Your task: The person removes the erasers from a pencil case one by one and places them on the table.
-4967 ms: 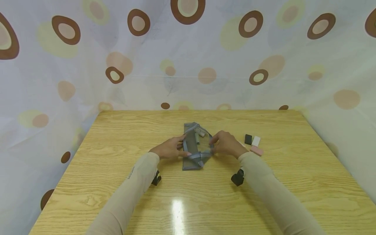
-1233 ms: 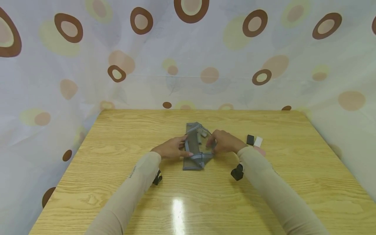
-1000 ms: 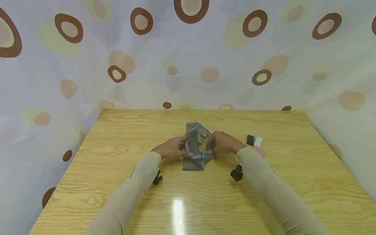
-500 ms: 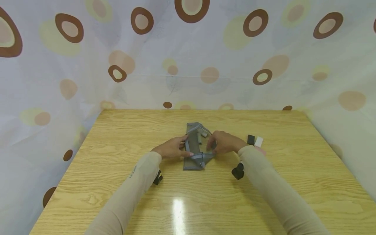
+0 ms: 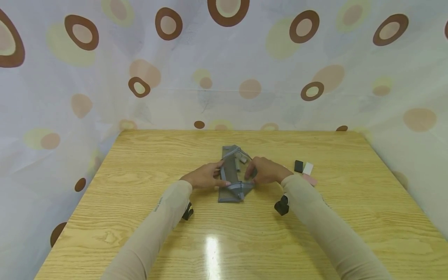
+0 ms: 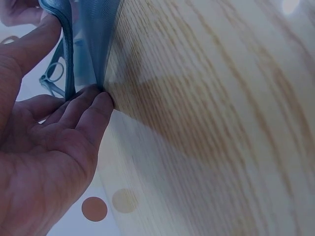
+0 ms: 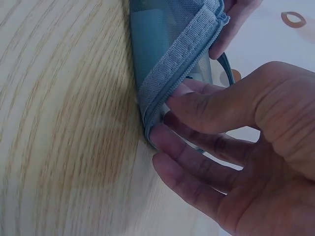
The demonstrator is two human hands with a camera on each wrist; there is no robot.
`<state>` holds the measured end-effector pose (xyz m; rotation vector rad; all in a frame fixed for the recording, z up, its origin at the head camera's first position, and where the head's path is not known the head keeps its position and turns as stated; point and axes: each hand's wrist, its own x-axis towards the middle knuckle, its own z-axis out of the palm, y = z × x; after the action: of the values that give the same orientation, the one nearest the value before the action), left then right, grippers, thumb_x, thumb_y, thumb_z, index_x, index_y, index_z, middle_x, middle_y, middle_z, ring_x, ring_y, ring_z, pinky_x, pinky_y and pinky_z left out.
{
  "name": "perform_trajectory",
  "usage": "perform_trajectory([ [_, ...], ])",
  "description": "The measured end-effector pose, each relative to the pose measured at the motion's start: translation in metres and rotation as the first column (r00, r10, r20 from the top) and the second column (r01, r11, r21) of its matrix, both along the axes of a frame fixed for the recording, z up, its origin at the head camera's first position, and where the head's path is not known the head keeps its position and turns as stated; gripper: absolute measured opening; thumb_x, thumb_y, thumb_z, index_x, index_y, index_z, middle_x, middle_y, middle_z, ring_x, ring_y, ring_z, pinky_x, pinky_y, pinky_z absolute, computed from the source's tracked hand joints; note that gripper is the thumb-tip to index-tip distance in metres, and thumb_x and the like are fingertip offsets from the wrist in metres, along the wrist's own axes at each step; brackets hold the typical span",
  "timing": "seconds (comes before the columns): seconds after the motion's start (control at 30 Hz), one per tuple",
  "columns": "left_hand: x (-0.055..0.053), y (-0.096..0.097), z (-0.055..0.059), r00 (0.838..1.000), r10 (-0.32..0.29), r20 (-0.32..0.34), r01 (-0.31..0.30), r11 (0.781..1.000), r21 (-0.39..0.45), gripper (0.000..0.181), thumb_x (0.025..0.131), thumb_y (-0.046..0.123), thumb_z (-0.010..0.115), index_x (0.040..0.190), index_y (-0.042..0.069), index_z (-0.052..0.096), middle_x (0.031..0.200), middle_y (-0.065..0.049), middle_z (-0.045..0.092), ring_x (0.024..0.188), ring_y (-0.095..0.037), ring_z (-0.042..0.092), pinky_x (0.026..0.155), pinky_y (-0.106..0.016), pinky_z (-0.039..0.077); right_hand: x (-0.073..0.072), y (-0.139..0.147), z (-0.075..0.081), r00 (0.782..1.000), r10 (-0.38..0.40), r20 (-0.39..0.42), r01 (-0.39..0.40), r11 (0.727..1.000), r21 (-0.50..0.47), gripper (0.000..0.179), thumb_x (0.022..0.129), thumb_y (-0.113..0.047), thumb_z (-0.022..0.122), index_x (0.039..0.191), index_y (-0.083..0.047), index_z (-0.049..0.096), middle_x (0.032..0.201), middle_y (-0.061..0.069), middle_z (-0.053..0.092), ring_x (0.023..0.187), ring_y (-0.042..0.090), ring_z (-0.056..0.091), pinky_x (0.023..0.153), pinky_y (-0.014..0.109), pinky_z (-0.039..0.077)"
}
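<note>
A grey-blue mesh zipper pouch [image 5: 230, 171] lies on the table with its zipped mouth spread wide. Small pale pieces [image 5: 240, 157] show inside it. My left hand [image 5: 204, 177] grips the pouch's left rim, thumb over the zipper edge and fingers against the outer side, as the left wrist view shows. At the opposite rim is my right hand [image 5: 268, 170], its thumb and fingers bent around the zipper edge [image 7: 184, 64] and some fingertips reaching into the mouth. Whether those fingertips also hold something inside is hidden.
To the right of the pouch lie a black block [image 5: 298, 166], a white block [image 5: 308, 168] and a pink block [image 5: 309, 179], all small. They sit close to my right forearm. A patterned curtain [image 5: 224, 109] hangs behind the wooden table [image 5: 157, 151].
Since five seconds ago my right hand has moved slightly in over the pouch's mouth, its fingers further inside. Over the last second both hands and the pouch stay nearly still.
</note>
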<state>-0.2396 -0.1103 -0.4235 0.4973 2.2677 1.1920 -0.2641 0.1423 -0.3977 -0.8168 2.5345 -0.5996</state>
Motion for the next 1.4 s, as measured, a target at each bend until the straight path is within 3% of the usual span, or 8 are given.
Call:
perform_trajectory([
  [0.57, 0.0004, -0.0009, -0.0017, 1.000, -0.003, -0.002, 0.003, 1.000, 0.014, 0.096, 0.096, 0.026, 0.074, 0.163, 0.004, 0.009, 0.168, -0.012, 0.015, 0.150, -0.031, 0.028, 0.120, -0.043, 0.032, 0.0023, -0.0007, 0.0011, 0.999, -0.020, -0.033, 0.019, 1.000, -0.009, 0.027, 0.076, 0.008, 0.080, 0.101, -0.002, 0.079, 0.110, 0.012, 0.074, 0.116, 0.038, 0.063, 0.099, 0.052, 0.052],
  [1.0, 0.0003, -0.0013, 0.0005, 1.000, -0.018, -0.010, 0.018, 1.000, 0.014, 0.096, 0.096, 0.025, 0.073, 0.163, 0.005, 0.008, 0.168, -0.012, 0.014, 0.150, -0.032, 0.028, 0.120, -0.043, 0.032, 0.0014, -0.0021, 0.0018, 0.999, -0.033, -0.037, 0.035, 0.999, 0.039, 0.027, 0.078, 0.006, 0.081, 0.103, -0.004, 0.078, 0.115, 0.013, 0.072, 0.119, 0.039, 0.061, 0.102, 0.053, 0.051],
  [1.4, 0.0004, -0.0012, 0.0025, 1.000, -0.011, 0.000, 0.011, 1.000, 0.011, 0.096, 0.096, 0.026, 0.073, 0.163, 0.007, 0.008, 0.168, -0.010, 0.016, 0.150, -0.029, 0.028, 0.120, -0.042, 0.032, 0.0022, -0.0029, 0.0050, 0.999, -0.015, -0.047, 0.016, 1.000, 0.019, 0.027, 0.076, 0.010, 0.077, 0.099, -0.003, 0.079, 0.108, 0.011, 0.074, 0.114, 0.038, 0.064, 0.100, 0.053, 0.052],
])
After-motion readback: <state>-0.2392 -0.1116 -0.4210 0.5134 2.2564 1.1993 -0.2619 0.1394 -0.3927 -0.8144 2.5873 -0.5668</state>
